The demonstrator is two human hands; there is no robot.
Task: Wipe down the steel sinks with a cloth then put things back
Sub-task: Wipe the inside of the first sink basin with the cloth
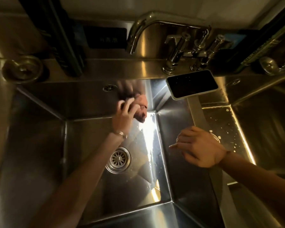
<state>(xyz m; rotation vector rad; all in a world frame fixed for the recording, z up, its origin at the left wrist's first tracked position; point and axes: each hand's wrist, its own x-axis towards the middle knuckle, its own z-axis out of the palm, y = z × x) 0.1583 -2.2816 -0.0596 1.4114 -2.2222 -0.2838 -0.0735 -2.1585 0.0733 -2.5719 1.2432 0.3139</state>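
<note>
Deep in the left steel sink (39, 145), my left hand (124, 112) grips a bunched pink cloth (141, 109) against the back wall near the far right corner. A bracelet sits on that wrist. My right hand (199, 148) rests with relaxed fingers on the divider between the two sinks (197, 116), holding nothing. The drain strainer (118, 159) lies in the sink floor below my left forearm. The right sink (262, 122) is dim and partly cut off at the frame edge.
A phone (192, 83) lies dark-screen up at the back end of the divider. The curved tap (138, 28) and its handles (178, 46) stand on the back ledge. A sink plug (22, 69) sits at back left, another (270, 65) at back right. Droplets spot the divider.
</note>
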